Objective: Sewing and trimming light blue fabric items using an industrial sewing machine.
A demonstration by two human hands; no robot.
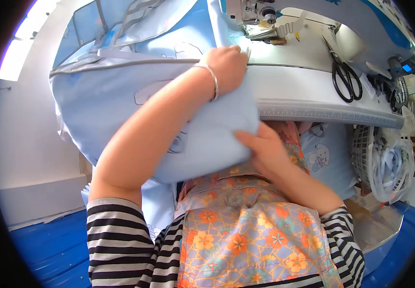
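A large piece of light blue fabric point(106, 105) with line-drawn figures and grey piping point(121, 66) covers the left of the sewing table and hangs over its front edge. My left hand point(224, 69), a bangle on its wrist, is closed on the fabric's upper right edge, just in front of the sewing machine point(365, 29). Lower down, my right hand point(267, 151) grips the right edge of the same fabric, thumb on top and fingers mostly hidden; it is slightly blurred. The presser foot area is partly hidden behind cloth.
Black-handled scissors point(345, 79) lie on the table point(289, 81) to the right. A ruler strip point(327, 113) runs along the front edge. Below at right are a white plastic basket point(362, 146) and more printed blue fabric point(332, 163). A floral apron point(250, 235) covers my lap.
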